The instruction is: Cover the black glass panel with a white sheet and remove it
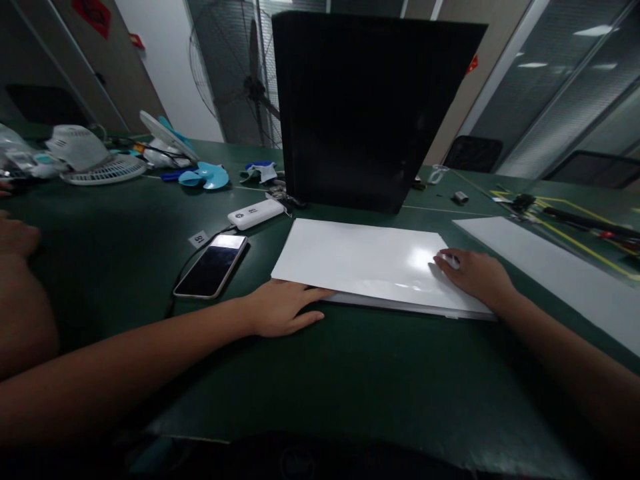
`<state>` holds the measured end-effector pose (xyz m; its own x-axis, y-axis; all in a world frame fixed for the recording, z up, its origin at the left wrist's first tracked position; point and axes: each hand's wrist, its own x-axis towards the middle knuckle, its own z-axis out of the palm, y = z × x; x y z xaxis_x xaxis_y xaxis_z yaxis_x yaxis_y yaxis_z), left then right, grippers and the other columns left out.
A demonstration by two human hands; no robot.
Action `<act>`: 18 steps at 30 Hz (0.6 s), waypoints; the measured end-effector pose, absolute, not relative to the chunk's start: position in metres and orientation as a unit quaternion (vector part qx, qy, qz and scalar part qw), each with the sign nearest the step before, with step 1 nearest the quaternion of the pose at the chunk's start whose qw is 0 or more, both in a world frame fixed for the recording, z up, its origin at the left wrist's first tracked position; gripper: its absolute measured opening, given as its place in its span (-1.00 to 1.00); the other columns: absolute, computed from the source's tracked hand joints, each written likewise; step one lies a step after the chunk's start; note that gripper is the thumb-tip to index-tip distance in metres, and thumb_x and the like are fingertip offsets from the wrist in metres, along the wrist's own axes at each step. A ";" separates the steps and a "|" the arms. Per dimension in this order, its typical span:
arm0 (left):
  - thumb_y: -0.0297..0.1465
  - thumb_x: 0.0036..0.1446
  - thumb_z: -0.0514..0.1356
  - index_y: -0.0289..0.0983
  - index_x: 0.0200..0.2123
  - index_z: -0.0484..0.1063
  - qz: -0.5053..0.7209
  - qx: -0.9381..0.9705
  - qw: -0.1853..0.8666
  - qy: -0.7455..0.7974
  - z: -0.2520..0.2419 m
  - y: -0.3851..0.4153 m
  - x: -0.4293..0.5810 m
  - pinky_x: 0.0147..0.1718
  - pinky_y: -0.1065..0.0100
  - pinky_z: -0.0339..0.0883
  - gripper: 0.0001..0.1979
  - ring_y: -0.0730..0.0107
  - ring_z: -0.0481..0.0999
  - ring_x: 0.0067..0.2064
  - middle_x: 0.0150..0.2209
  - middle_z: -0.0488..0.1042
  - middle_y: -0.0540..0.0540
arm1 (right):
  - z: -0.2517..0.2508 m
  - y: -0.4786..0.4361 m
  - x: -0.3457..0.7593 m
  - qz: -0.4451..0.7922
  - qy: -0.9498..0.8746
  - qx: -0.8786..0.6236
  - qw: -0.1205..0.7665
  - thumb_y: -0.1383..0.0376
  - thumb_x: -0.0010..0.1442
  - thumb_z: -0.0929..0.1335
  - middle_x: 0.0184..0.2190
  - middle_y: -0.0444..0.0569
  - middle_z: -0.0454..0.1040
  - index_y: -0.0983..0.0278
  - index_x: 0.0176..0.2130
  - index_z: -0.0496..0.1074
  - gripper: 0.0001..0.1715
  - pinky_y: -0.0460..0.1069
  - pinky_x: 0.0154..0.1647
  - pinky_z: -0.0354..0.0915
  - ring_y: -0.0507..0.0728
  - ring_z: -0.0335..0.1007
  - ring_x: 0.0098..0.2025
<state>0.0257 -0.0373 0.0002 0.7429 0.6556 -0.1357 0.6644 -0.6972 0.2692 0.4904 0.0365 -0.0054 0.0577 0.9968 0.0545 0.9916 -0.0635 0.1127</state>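
A white glossy sheet (pixel 360 257) lies in front of me on top of another flat white piece (pixel 400 305). My left hand (pixel 285 307) rests flat at its near left corner, fingers stretched out and partly hidden under the sheet's edge, thumb spread on the table. My right hand (pixel 475 273) lies on the sheet's right end, its fingers curled round a small whitish, shiny object (pixel 450 261) whose kind I cannot make out. Left of the sheet are a phone (pixel 213 267) and a white power bank (pixel 256 215) with a black cable.
A tall black panel (pixel 370 113) stands upright behind the sheet on the green table (pixel 310 380). Another white board (pixel 550 267) lies to the right. Fan parts, including a blue fan blade (pixel 205 176), sit far left. Another person's arm (pixel 23 300) rests at the left edge.
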 end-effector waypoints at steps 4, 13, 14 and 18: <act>-0.19 0.52 -0.07 0.01 0.48 0.07 0.005 0.925 0.150 0.349 0.000 -0.038 0.027 0.13 0.13 0.37 -0.48 0.11 0.52 0.19 0.34 0.39 -0.11 | -0.002 0.030 0.475 0.083 0.675 0.732 0.048 -0.26 0.37 0.02 -0.01 0.22 0.59 0.17 0.24 0.50 -0.09 0.25 -0.07 0.42 0.42 0.55 -0.07; -0.50 0.42 0.06 -0.15 0.38 0.28 0.090 0.971 0.091 0.202 -0.001 -0.039 0.027 0.22 0.10 0.41 -0.49 0.15 0.39 0.35 0.41 0.29 -0.13 | -0.005 0.034 0.480 0.089 0.702 0.703 0.064 -0.21 0.41 0.00 0.09 0.22 0.55 0.25 0.23 0.49 -0.10 0.26 0.01 0.40 0.41 0.51 0.03; -0.55 0.41 0.06 -0.18 0.34 0.34 0.107 0.977 0.074 0.167 -0.002 -0.039 0.027 0.24 0.10 0.41 -0.51 0.15 0.35 0.38 0.41 0.30 -0.15 | -0.006 0.035 0.482 0.088 0.703 0.703 0.065 -0.22 0.41 0.00 0.09 0.22 0.55 0.25 0.24 0.49 -0.09 0.25 0.00 0.40 0.40 0.51 0.02; -0.54 0.42 0.11 -0.25 0.15 0.52 0.191 0.980 0.003 0.059 -0.004 -0.044 0.028 0.22 0.13 0.46 -0.67 0.15 0.37 0.37 0.25 0.50 -0.21 | -0.008 0.038 0.487 0.088 0.698 0.707 0.071 -0.22 0.41 0.01 0.09 0.22 0.55 0.24 0.25 0.47 -0.10 0.24 0.00 0.39 0.39 0.52 0.01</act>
